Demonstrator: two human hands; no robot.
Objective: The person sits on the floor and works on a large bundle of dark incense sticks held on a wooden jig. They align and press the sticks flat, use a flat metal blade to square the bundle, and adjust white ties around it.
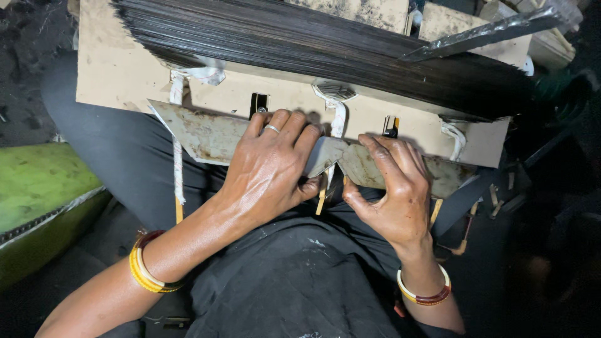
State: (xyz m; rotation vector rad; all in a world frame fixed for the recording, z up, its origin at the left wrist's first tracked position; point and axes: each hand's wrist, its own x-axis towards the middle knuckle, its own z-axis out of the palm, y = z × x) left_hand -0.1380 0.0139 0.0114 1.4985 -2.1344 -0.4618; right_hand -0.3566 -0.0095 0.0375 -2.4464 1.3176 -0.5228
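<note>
Low over the lap, a long, stained grey strip (206, 134) lies flat against the near edge of a pale board (119, 69), and both hands press on it where its two angled pieces meet near the middle. The strip runs from left to right across the board's near side, seemingly held there so that it stays flush with the board and does not slide.

The left hand (269, 172) lies palm-down over the strip's middle, fingers (275, 128) close together and nearly straight, tips reaching the board just below a small dark slot (258, 103); a ring shows on one finger. The thumb curls under toward the joint. The right hand (394, 194) is just beside it, fingers bent and pressed down on the right-hand piece (438, 175), thumb tucked beneath the edge as if pinching the strip from below; how firmly it grips cannot be told.

White cloth ties (178, 125) loop through the board and hang down on the near side. On the far side, a thick bundle of thin dark sticks (325, 50) rests across the board, with a metal bar (482, 34) lying over it at the far right. Bangles (147, 272) circle both wrists above dark clothing (294, 275), and a green cushion (37, 188) sits at the left.
</note>
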